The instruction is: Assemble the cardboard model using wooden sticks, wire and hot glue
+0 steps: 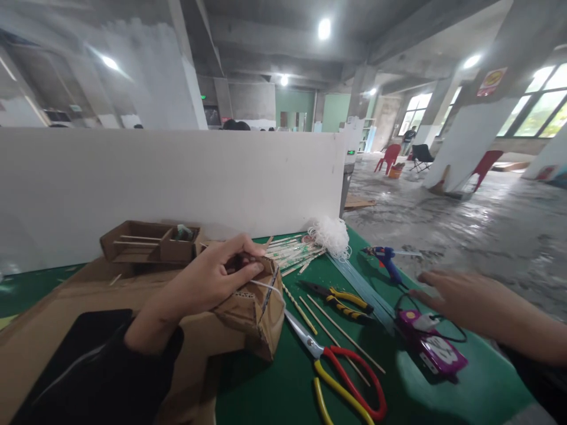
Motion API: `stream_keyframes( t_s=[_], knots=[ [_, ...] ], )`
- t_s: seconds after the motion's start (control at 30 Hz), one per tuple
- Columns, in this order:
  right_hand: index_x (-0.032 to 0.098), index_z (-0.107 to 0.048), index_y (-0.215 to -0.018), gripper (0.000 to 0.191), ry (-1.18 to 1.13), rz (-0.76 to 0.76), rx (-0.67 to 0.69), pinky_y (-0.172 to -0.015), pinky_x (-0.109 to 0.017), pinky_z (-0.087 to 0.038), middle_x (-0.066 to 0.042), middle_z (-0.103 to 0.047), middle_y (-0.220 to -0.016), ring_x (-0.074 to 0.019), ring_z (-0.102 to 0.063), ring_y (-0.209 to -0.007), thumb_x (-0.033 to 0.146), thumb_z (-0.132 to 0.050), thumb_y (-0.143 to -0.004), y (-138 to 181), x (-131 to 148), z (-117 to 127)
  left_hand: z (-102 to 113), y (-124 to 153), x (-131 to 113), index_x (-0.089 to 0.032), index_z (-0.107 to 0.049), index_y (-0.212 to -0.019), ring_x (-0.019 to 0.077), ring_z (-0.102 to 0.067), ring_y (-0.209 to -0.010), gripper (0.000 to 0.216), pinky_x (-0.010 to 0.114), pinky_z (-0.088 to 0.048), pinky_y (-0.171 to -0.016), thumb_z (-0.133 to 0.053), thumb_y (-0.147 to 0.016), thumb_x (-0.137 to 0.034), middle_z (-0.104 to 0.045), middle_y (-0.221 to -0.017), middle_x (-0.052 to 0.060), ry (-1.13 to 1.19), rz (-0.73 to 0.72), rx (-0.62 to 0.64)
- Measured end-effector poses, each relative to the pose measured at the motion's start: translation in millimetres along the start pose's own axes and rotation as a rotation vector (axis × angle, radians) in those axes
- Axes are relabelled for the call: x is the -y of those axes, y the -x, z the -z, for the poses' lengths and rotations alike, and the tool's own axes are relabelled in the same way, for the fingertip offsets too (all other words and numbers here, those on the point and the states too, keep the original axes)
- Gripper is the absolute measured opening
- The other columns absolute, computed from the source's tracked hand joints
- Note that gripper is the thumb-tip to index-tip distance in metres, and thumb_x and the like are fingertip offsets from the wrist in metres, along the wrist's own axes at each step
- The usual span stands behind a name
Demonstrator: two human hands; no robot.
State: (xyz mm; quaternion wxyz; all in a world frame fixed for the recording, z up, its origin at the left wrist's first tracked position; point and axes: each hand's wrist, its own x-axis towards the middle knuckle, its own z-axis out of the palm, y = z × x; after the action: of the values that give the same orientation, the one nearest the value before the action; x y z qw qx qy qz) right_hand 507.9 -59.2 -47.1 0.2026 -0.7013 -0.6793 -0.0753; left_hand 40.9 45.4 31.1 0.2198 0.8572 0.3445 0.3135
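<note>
My left hand (212, 277) is closed on the top edge of a small cardboard box (254, 316) that stands on the green table (283, 383). A thin wooden stick lies across the box's open top. My right hand (460, 298) hovers with fingers stretched out flat above the table's right edge. It holds nothing and is just past a purple phone (432, 345) with a black cable. Red and yellow scissors (345, 372) lie in front of the box. Yellow-handled pliers (343, 298) rest beyond them.
A blue glue gun (387, 260) and a white mesh bundle (330, 235) lie at the back right. Bamboo sticks (295, 254) are piled near a white partition (177, 177). A cardboard tray (150, 242) and flat cardboard sheets (66, 295) lie to the left.
</note>
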Motion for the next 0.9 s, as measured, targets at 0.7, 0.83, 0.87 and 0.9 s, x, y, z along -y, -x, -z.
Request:
stream_keyframes(
  t_s=[0.7,0.83,0.87,0.9],
  knots=[
    [0.022,-0.065,-0.077,0.025,-0.290,0.421,0.389,-0.061,-0.030,-0.030,-0.002,-0.077,-0.078,-0.0155,-0.069,-0.069,0.026,-0.056,-0.100,-7.9,165.8,-139.5,-3.5,-1.7,5.4,-0.024,-0.065,-0.098,0.0250,-0.073,-0.100,0.016,0.031,-0.060,-0.080,-0.068,-0.097,-0.040,-0.075,-0.105,0.006,0.002,0.002,-0.036],
    [0.022,-0.066,-0.098,0.009,-0.265,0.368,0.408,-0.063,-0.030,-0.031,-0.004,-0.081,-0.090,-0.0191,-0.074,-0.077,0.027,-0.058,-0.099,-11.3,163.4,-136.5,-2.8,-2.2,2.4,-0.024,-0.065,-0.097,0.0221,-0.072,-0.098,0.008,0.030,-0.059,-0.083,-0.067,-0.096,-0.032,-0.074,-0.103,0.003,-0.020,-0.009,-0.032],
    [0.022,-0.065,-0.102,0.010,-0.257,0.354,0.410,-0.064,-0.030,-0.032,-0.004,-0.081,-0.092,-0.0201,-0.074,-0.079,0.027,-0.057,-0.100,-11.7,162.7,-135.6,-2.6,-2.2,1.7,-0.024,-0.065,-0.097,0.0221,-0.072,-0.099,0.008,0.029,-0.059,-0.083,-0.067,-0.096,-0.032,-0.074,-0.104,0.003,-0.015,0.001,-0.029],
    [0.022,-0.064,-0.105,0.012,-0.247,0.339,0.411,-0.064,-0.030,-0.033,-0.005,-0.081,-0.094,-0.0212,-0.075,-0.081,0.028,-0.055,-0.102,-12.1,161.9,-134.9,-2.5,-2.2,1.2,-0.024,-0.064,-0.097,0.0223,-0.071,-0.100,0.008,0.029,-0.059,-0.082,-0.066,-0.096,-0.032,-0.074,-0.106,0.003,-0.006,0.013,-0.026]
  ],
)
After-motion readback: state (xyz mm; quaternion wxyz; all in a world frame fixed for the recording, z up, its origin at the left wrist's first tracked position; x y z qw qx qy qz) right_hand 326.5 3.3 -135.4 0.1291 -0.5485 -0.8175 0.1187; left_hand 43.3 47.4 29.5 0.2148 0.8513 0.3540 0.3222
